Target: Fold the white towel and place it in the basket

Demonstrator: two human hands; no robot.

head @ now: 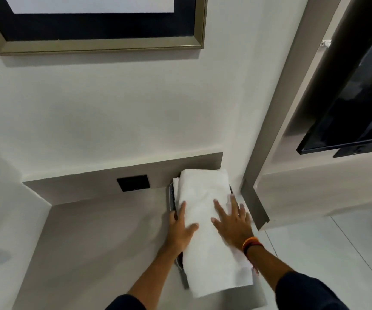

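Note:
A folded white towel (205,211) lies lengthwise over a dark, shallow basket (171,198), hiding most of it; only the basket's left rim and a bit at the right show. The towel's near end hangs past the basket's front. My left hand (180,229) rests on the towel's left edge, fingers spread, thumb on top. My right hand (234,222) lies flat on the towel's right side with its fingers apart; a orange-and-dark band circles that wrist.
The basket sits on a beige counter (95,242) against the wall, by a black socket plate (133,182). A wall panel edge (254,204) stands close at the right. A framed picture (95,25) hangs above; a black screen (354,104) is at the right.

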